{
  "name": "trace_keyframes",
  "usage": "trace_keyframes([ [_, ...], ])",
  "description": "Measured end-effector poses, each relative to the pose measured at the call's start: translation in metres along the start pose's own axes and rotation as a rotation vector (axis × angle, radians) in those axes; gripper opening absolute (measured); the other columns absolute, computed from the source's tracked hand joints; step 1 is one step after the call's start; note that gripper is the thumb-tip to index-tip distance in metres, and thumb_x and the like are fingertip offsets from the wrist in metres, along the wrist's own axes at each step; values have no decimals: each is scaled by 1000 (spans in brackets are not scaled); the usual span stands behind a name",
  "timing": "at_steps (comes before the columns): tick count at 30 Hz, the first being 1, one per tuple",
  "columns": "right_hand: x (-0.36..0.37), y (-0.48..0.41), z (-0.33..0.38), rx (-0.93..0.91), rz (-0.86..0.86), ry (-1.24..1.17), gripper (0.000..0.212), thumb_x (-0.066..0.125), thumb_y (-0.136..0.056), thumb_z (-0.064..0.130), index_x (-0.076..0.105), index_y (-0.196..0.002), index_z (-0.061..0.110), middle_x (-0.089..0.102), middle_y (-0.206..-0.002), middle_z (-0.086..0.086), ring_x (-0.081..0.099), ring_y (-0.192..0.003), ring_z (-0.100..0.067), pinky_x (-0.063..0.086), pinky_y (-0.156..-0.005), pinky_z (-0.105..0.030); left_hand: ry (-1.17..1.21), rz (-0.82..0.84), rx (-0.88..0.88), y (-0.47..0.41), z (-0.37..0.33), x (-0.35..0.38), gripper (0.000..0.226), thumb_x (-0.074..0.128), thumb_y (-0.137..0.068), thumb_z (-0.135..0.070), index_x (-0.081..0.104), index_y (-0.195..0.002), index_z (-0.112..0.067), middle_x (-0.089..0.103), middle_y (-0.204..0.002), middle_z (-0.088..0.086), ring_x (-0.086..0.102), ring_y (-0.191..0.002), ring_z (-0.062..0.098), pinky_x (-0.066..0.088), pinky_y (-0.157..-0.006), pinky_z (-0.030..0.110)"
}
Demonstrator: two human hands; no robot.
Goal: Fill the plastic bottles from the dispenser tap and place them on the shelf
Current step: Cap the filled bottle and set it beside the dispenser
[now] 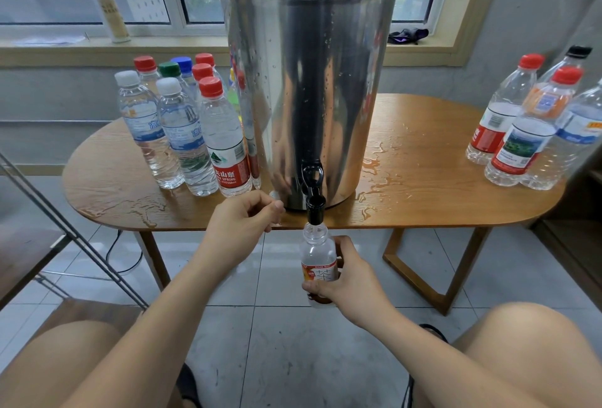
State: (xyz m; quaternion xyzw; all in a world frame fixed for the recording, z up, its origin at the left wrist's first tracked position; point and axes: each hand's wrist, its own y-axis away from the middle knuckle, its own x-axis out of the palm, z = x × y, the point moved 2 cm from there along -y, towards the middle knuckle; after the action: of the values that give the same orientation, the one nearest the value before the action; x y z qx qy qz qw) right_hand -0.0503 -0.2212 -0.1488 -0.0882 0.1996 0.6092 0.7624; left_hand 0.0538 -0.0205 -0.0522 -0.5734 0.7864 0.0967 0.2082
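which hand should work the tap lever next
Left, probably. The left hand is beside the tap at the table edge and holds no bottle. The right hand holds the open bottle under the spout and should stay there.
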Motion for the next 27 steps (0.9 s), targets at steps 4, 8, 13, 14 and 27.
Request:
trace_keyframes([
  [4, 0, 1, 1, 0, 5, -2, 76, 99, -76, 25, 51, -135, 34, 68, -117, 15, 67, -96, -1, 53, -65, -8, 81, -11, 10, 1, -8, -2, 17, 71, -105, -30, 81, -94, -22, 78, -85, 2, 69, -77, 11, 62, -85, 36],
  [8, 1, 0, 1, 4, -5, 9, 78, 100, -74, 31, 50, -134, 36, 69, -117, 16, 67, -100, -1, 53, -68, -8, 159, -46, 47, 2, -19, -5, 16, 70, -106, -27, 80, -98, -18, 79, -87, 4, 68, -75, 10, 57, -73, 16],
  [13, 1, 0, 2, 11, -7, 17, 81, 100, -72, 35, 48, -134, 40, 67, -117, 21, 65, -103, 1, 52, -75, -11, 195, -70, 67, 4, -30, -4, 15, 70, -106, -28, 79, -100, -17, 79, -87, 4, 67, -72, 7, 53, -66, 14],
  [14, 1, 0, 3, 16, -3, 16, 81, 100, -73, 34, 48, -134, 41, 67, -117, 22, 65, -103, 1, 51, -75, -11, 213, -71, 65, 5, -32, -3, 14, 70, -106, -28, 79, -102, -18, 79, -88, 4, 67, -72, 8, 54, -66, 14],
  [27, -1, 2, 6, 33, -1, -37, 73, 99, -76, 20, 51, -129, 35, 68, -113, 15, 69, -89, -2, 54, -61, -11, 175, -92, 100, 0, -51, 23, 18, 75, -101, -43, 81, -93, -28, 80, -88, -4, 74, -89, 20, 61, -83, 40],
])
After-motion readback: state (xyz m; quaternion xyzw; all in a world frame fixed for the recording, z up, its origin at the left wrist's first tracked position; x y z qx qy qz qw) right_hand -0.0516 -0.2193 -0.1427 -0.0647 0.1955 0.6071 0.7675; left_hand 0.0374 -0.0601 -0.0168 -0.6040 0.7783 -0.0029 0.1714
